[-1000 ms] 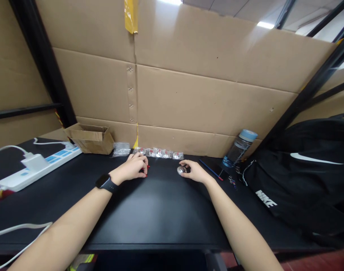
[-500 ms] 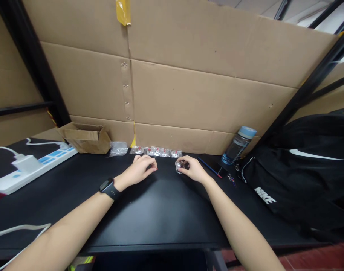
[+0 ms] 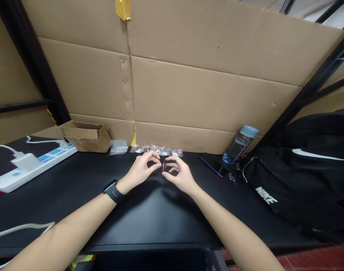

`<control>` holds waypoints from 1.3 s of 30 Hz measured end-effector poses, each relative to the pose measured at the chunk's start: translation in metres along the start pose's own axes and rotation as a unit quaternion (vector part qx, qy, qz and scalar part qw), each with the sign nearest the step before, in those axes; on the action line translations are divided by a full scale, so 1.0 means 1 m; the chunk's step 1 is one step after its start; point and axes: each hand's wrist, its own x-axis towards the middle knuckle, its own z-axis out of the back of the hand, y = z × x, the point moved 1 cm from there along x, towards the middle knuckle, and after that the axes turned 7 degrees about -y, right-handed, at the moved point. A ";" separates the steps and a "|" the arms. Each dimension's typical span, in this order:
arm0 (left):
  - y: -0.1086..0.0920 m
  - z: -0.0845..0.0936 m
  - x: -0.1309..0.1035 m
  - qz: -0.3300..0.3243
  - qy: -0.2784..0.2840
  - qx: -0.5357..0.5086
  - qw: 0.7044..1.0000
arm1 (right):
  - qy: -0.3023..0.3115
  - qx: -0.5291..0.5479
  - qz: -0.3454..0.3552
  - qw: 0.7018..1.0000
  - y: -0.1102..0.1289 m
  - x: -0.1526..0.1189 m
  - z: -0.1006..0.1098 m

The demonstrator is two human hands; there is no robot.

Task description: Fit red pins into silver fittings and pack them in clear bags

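Two hands (image 3: pixel 162 171) pinch small things, seemingly a disc (image 3: pixel 164 165) between them

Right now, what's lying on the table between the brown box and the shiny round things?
Clear plastic wrapping lies there on the black table, between the brown box and the shiny round things. The head view shows it.

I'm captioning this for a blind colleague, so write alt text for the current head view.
Two bare hands meet above a black table, the left hand pinching a small red item, the right hand a round shiny piece. Behind lie small plastic-wrapped packets; a water bottle stands to the right.
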 end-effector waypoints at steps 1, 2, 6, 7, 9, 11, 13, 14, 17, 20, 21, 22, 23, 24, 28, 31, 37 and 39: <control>-0.002 -0.001 0.000 0.001 0.001 -0.005 1.000 | -0.006 0.009 -0.001 1.000 0.002 -0.001 -0.002; -0.005 -0.002 -0.001 -0.001 0.000 -0.006 1.000 | -0.010 0.015 -0.002 1.000 0.003 -0.002 -0.004; -0.011 -0.003 -0.002 -0.022 -0.009 0.023 0.999 | -0.021 0.030 0.001 0.999 0.003 -0.003 -0.005; -0.012 -0.003 -0.003 -0.028 -0.009 0.036 0.999 | -0.023 0.032 0.002 0.999 0.003 -0.003 -0.005; -0.012 -0.003 -0.003 -0.036 -0.009 0.060 0.997 | -0.020 0.033 0.003 0.999 0.002 -0.004 -0.006; -0.012 -0.003 -0.004 -0.041 -0.008 0.078 0.996 | -0.015 0.030 0.003 0.999 0.001 -0.004 -0.006; -0.013 -0.003 -0.005 -0.043 -0.006 0.086 0.995 | -0.011 0.030 0.000 0.999 0.001 -0.004 -0.007; -0.013 -0.003 -0.006 -0.044 -0.005 0.090 0.995 | -0.011 0.032 -0.002 0.999 0.001 -0.004 -0.007; -0.016 -0.003 -0.007 -0.052 -0.003 0.114 0.992 | -0.012 0.046 -0.012 0.999 0.001 -0.004 -0.008; -0.018 -0.003 -0.008 -0.071 -0.005 0.157 0.985 | -0.010 0.065 -0.033 0.997 0.002 -0.004 -0.009; -0.018 -0.003 -0.008 -0.080 -0.005 0.170 0.982 | -0.010 0.074 -0.042 0.996 0.003 -0.005 -0.009; -0.018 -0.003 -0.008 -0.089 -0.003 0.182 0.979 | -0.011 0.084 -0.053 0.995 0.003 -0.005 -0.010; -0.017 -0.003 -0.008 -0.098 0.000 0.192 0.976 | -0.014 0.094 -0.065 0.993 0.003 -0.005 -0.010; -0.016 -0.003 -0.008 -0.107 0.003 0.201 0.974 | -0.017 0.106 -0.078 0.991 0.002 -0.005 -0.011; -0.015 -0.001 -0.009 -0.146 0.011 0.223 0.964 | -0.023 0.147 -0.136 0.979 0.000 -0.004 -0.012; -0.016 0.001 -0.008 -0.150 -0.004 0.228 0.962 | -0.010 0.167 -0.168 0.971 0.000 -0.003 -0.012; -0.014 0.001 -0.008 -0.138 -0.021 0.229 0.963 | -0.001 0.097 -0.136 0.986 -0.005 -0.001 -0.006; -0.014 0.001 -0.008 -0.140 -0.013 0.228 0.963 | 0.002 0.050 -0.107 0.993 -0.007 0.000 -0.005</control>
